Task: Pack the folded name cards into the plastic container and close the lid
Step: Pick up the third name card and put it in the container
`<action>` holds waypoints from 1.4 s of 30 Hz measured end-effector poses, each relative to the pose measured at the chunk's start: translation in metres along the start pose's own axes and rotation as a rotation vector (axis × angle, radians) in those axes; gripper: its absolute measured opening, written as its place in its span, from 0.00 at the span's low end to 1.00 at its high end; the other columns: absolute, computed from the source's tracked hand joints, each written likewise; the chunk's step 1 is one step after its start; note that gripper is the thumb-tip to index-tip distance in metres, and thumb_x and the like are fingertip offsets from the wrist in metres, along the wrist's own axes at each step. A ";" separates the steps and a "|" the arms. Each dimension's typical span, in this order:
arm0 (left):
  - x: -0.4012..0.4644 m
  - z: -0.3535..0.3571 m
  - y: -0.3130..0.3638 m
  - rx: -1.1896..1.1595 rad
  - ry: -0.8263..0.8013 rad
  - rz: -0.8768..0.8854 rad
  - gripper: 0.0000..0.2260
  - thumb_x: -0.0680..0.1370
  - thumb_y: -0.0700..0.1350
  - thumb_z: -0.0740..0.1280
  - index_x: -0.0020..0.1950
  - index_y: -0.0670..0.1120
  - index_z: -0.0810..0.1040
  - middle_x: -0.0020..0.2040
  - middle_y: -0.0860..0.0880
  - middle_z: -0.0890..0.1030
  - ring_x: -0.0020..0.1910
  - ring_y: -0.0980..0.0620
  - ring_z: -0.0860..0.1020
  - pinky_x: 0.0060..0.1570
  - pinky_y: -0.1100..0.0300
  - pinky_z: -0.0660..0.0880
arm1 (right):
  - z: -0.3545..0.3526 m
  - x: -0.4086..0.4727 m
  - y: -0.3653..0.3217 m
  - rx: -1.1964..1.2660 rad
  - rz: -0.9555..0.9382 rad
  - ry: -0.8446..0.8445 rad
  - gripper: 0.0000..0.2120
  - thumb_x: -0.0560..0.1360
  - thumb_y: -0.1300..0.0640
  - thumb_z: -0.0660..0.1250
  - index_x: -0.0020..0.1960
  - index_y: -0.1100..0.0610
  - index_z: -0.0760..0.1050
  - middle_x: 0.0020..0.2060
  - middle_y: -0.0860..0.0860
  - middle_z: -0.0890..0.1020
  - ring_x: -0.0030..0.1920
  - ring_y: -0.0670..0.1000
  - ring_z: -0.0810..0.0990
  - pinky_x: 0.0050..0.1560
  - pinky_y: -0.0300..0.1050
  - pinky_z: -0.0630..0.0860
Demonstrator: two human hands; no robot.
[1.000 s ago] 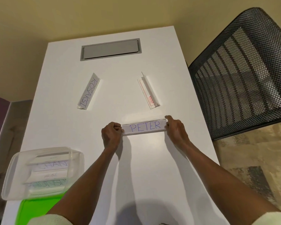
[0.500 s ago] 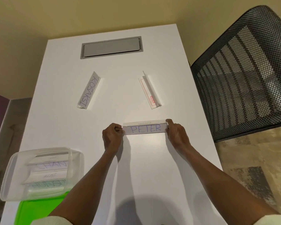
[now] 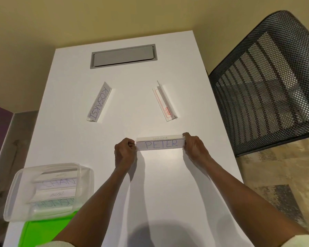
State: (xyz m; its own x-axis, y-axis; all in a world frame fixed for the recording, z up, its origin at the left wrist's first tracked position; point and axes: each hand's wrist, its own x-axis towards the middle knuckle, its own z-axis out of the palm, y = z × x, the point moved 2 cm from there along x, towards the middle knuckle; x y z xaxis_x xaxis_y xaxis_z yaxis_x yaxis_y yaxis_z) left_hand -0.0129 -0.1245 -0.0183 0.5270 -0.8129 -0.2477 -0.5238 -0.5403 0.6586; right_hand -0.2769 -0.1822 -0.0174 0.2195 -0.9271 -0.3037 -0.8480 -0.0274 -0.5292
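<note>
White table [image 3: 150, 193], viewed from above and from the near edge. At centre, PETER card [image 3: 160, 144], folded, lying crosswise, gripped at both ends: left hand [image 3: 124, 152] closed on its left end, right hand [image 3: 194, 148] closed on its right end, fingers curled over the far edge. Whether resting on the table or lifted just above it: cannot tell. Farther back, left of centre, KOSAKSI card [image 3: 98, 102], angled, lettering running lengthwise. Farther back, right of centre, third card [image 3: 164, 102], angled the opposite way, red-outlined side up, name not visible. Near left corner, clear plastic container [image 3: 16, 198], open-topped, holding several stacked name cards [image 3: 55, 189], lettering only partly legible through the wall. Green lid [image 3: 41, 234] flat on the table, touching the container's near side, partly under the left forearm. Far end, grey recessed panel [image 3: 123, 56]. Right of the table, black mesh chair [image 3: 268, 82].
</note>
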 end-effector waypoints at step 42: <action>0.030 0.007 0.018 0.591 -0.256 0.570 0.19 0.69 0.45 0.57 0.51 0.47 0.84 0.44 0.48 0.85 0.58 0.47 0.76 0.49 0.55 0.62 | -0.010 0.016 -0.013 -0.516 -0.432 0.095 0.10 0.65 0.68 0.73 0.46 0.65 0.80 0.34 0.59 0.81 0.38 0.61 0.79 0.36 0.50 0.72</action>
State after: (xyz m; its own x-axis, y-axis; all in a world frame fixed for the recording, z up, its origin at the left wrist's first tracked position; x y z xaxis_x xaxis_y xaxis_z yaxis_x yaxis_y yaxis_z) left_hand -0.0108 -0.1602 -0.0191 -0.0528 -0.9801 -0.1912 -0.9626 -0.0009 0.2707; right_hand -0.2668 -0.2005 -0.0079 0.5666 -0.8213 -0.0666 -0.8207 -0.5553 -0.1343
